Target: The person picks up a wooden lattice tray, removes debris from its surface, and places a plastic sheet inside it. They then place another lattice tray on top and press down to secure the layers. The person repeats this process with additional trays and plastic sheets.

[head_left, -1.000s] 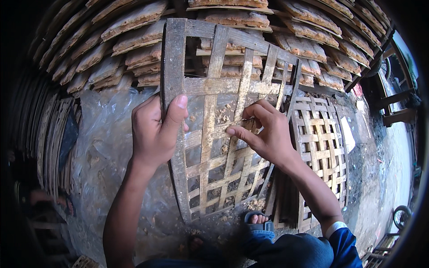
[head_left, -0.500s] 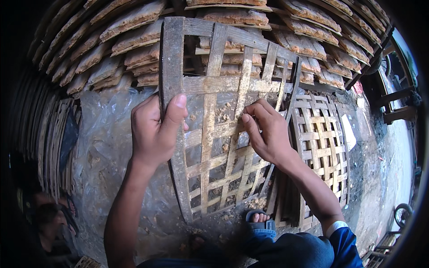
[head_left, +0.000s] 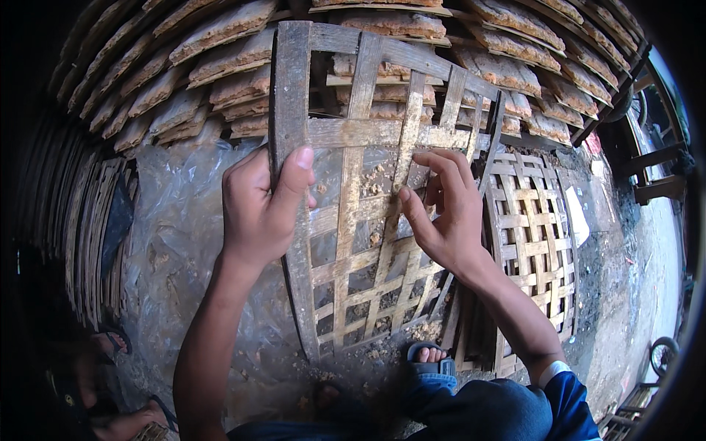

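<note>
A woven bamboo-slat tray [head_left: 353, 133] with a dark wooden edge bar stands tilted up before me. My left hand [head_left: 259, 206] is closed round its left bar, thumb on the near face. Over the right part of the lattice, my right hand [head_left: 454, 217] has thumb and forefinger apart, with nothing seen between them. Its thumb tip is at a middle upright slat, and the other fingers curl toward the weave. Pale crumbs cling to several slats, and more crumbs show through the gaps.
Racks of tan, crusty slabs [head_left: 393, 26] are piled at the back. Another woven tray [head_left: 523, 251] leans at right beside a white scrap [head_left: 576, 220]. Crumpled clear plastic [head_left: 180, 228] covers the floor at left, near stacked slats [head_left: 87, 242]. Another person's foot [head_left: 156, 413] shows at lower left.
My right hand has opened from a pinch, its fingers spreading. The tray and my left hand have shifted slightly right. At lower left, the other person's feet have come into sight.
</note>
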A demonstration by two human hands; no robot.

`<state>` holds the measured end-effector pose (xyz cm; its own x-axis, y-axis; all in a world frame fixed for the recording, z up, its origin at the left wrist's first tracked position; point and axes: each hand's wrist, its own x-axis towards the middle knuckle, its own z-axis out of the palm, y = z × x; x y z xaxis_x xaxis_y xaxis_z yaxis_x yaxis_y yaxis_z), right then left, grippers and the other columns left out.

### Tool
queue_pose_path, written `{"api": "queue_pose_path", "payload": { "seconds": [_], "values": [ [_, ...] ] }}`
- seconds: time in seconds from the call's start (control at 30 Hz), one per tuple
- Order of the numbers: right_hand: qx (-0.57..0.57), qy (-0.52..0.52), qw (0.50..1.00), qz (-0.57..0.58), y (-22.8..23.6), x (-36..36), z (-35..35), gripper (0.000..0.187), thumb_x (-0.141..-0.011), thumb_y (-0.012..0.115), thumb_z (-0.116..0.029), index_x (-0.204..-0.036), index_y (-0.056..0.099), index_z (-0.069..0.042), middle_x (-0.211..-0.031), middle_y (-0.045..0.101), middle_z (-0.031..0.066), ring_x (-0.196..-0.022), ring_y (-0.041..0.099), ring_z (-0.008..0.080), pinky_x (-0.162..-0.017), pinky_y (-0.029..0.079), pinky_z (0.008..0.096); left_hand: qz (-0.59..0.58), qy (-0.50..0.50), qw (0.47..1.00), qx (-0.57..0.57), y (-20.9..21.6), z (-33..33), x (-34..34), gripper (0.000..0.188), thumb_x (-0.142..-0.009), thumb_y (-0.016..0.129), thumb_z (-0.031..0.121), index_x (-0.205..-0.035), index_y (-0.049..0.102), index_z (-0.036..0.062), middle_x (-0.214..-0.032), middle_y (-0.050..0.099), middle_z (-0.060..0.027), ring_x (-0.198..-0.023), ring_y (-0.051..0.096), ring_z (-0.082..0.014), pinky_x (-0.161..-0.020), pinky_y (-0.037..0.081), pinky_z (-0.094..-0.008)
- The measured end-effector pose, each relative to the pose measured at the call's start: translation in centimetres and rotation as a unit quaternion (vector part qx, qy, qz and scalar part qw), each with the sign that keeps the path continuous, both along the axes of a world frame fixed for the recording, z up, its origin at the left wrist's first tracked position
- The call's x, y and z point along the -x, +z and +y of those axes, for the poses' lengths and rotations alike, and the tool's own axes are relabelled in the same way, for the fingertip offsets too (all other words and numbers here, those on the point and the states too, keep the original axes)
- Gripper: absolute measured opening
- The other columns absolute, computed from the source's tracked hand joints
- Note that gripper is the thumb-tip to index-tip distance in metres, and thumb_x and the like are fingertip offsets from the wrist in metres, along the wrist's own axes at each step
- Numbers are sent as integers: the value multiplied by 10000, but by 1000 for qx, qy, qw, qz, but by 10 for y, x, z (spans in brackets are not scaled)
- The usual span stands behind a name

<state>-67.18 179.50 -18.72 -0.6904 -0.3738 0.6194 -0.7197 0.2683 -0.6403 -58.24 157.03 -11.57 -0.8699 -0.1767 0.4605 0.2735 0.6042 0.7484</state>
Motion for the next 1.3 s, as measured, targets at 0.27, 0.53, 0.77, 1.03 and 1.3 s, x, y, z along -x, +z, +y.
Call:
{"api": "queue_pose_path", "payload": {
  "seconds": [0.27,0.53,0.77,1.03,1.3],
  "values": [
    [48,59,983,-167,-10,2,-2,481,-915,781,-199,-1271,536,14,-972,669,137,-799,751,209,-665,571,343,-6,2,1000,-5,2,5,1,399,-1088,527,329,-843,601,23,-690,630,-56,-645,618,-121,-654,483,-279],
    [-1,32,995,-100,-8,-2,-2,410,-927,704,-151,-1266,540,10,-993,672,126,-828,740,218,-699,566,351,-3,-3,1000,-1,1,3,1,381,-1083,543,310,-847,607,18,-691,627,-51,-634,623,-117,-630,484,-280],
    [52,-4,998,38,-1,-12,-2,375,-859,737,-85,-1200,594,-24,-1031,598,137,-818,646,249,-690,527,358,-2,-2,1000,14,5,5,-1,379,-1084,543,307,-848,605,17,-696,625,-49,-640,623,-113,-631,485,-273],
    [-36,118,973,194,-5,-30,-14,331,-762,836,-108,-1051,674,-113,-975,619,42,-829,634,226,-644,528,339,-6,-9,1000,20,7,14,5,380,-1081,553,303,-834,610,20,-704,632,-46,-645,620,-109,-632,485,-275],
    [-90,176,971,135,6,-20,-8,289,-787,842,-73,-1038,703,-105,-950,618,70,-799,669,235,-638,557,352,4,-15,999,37,7,11,3,391,-1074,562,308,-819,613,15,-697,632,-47,-635,620,-112,-616,481,-277]
  ]
}}
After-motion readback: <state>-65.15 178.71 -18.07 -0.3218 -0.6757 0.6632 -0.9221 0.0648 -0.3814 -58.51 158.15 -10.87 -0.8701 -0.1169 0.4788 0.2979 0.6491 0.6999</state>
